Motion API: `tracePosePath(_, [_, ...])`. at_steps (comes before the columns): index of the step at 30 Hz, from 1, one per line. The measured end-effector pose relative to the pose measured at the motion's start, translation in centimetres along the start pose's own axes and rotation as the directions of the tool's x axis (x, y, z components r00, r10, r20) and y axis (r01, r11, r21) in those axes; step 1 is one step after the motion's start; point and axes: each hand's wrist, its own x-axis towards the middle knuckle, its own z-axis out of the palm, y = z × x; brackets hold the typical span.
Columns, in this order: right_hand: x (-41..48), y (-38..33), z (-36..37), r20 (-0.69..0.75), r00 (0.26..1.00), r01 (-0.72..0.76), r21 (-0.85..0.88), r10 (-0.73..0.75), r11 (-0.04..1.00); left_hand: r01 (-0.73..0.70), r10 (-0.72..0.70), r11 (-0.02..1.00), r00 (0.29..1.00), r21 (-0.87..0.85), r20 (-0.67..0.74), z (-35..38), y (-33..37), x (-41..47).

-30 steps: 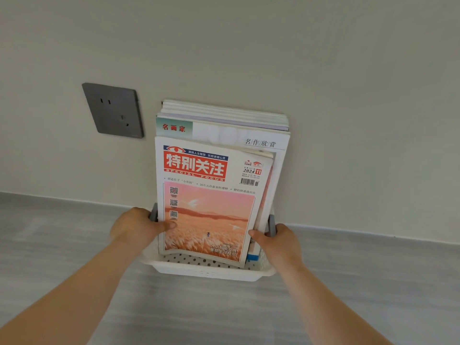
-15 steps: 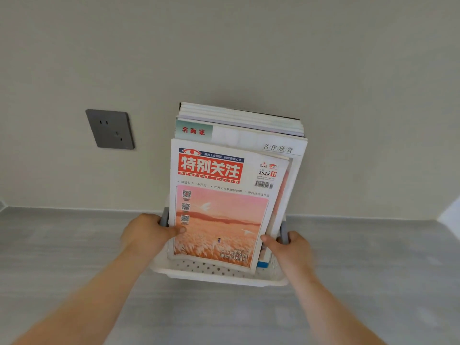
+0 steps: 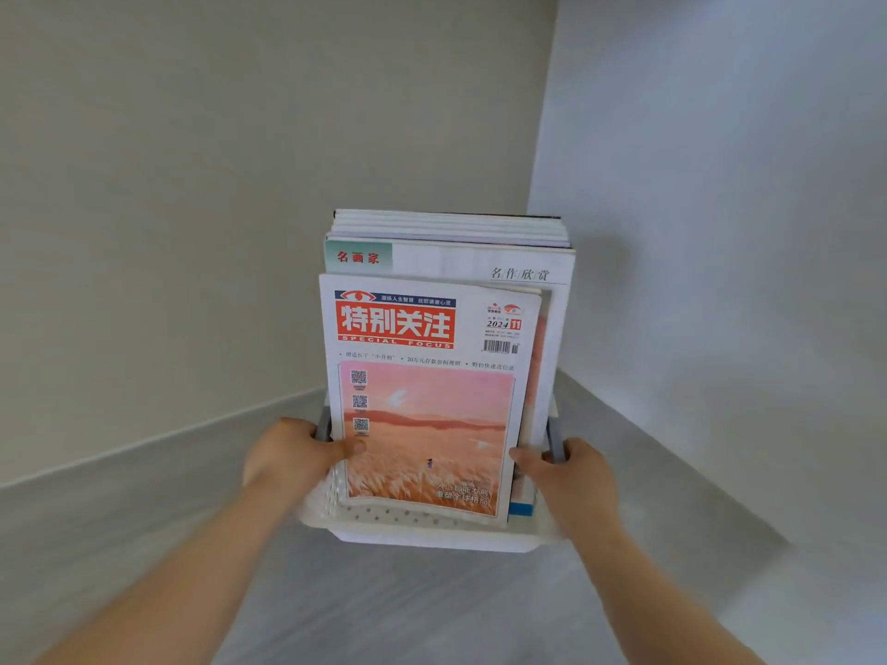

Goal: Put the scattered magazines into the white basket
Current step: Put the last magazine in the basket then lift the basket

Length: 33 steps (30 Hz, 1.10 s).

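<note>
A white perforated basket [image 3: 432, 535] holds several magazines standing upright. The front magazine [image 3: 427, 400] has a red title block and a pink-orange field picture. Behind it rise taller magazines [image 3: 451, 252] with white covers. My left hand [image 3: 293, 455] grips the basket's grey left handle, thumb lying on the front cover. My right hand [image 3: 569, 477] grips the grey right handle, thumb against the magazines' right edge. The basket's bottom is hidden, so I cannot tell if it touches the floor.
Grey wood-look floor [image 3: 408, 611] runs below the basket. A beige wall [image 3: 216, 232] stands at the left and back, and a pale wall [image 3: 720, 232] at the right; they meet in a corner right behind the basket.
The basket with the magazines has travelled right along the wall into the corner. The grey wall socket has dropped out of view on the left. Both hands kept their grip.
</note>
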Motion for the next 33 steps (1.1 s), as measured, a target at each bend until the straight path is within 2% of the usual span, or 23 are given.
tracePosePath(6, [0.1, 9.9, -10.4, -0.152, 0.969, -0.194, 0.014, 0.194, 0.981, -0.171, 0.148, 0.983, 0.956, 0.070, 0.253, 11.6, 8.4, -2.9])
tracePosePath(13, [0.3, 16.5, -16.0, -0.239, 0.924, -0.295, 0.046, 0.297, 0.954, -0.248, 0.190, 0.962, 0.907, 0.113, 0.375, 20.3, 13.7, -4.5])
tracePosePath(24, [3.0, 19.0, -16.4, -0.242, 0.876, -0.391, 0.151, 0.418, 0.908, -0.289, 0.152, 0.932, 0.860, 0.219, 0.488, 26.7, 16.8, -0.8])
tracePosePath(29, [4.4, 19.1, -15.0, -0.246, 0.844, -0.415, 0.262, 0.476, 0.871, -0.392, 0.214, 0.879, 0.833, 0.271, 0.511, 28.3, 18.6, 1.9])
tracePosePath(33, [5.8, 18.9, -14.4, -0.285, 0.804, -0.420, 0.350, 0.522, 0.837, -0.488, 0.265, 0.832, 0.766, 0.263, 0.585, 29.8, 20.8, 4.2])
